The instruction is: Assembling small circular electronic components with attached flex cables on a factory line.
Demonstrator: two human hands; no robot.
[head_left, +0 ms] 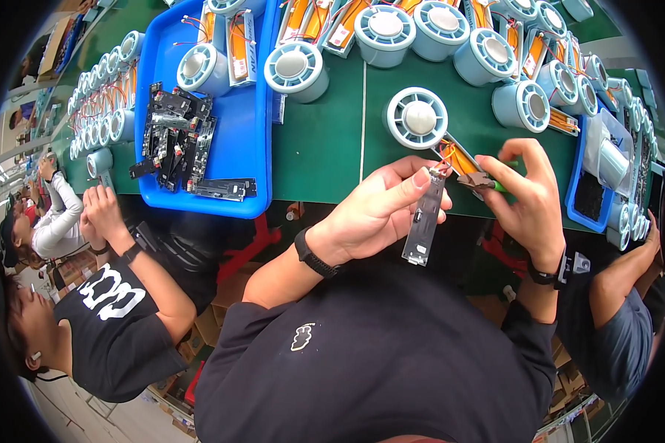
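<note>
My left hand (380,210) pinches a narrow black circuit board (421,232) between thumb and fingers, its long end hanging down over my lap. Red wires reach the board's top end from a light blue fan unit (419,122). That unit lies on the table just beyond my hands, its handle part open, with an orange battery (459,161) inside. In my right hand (528,192) is a green-handled hand tool (501,187), its dark metal tip beside the wires and the handle. Whether the tip touches a wire I cannot tell.
On the green table (318,159), a blue tray (236,207) at left holds several black circuit boards (177,140) and fan units. More fan units (384,33) line the far side. A smaller blue tray (590,210) stands at right. Co-workers sit on both sides.
</note>
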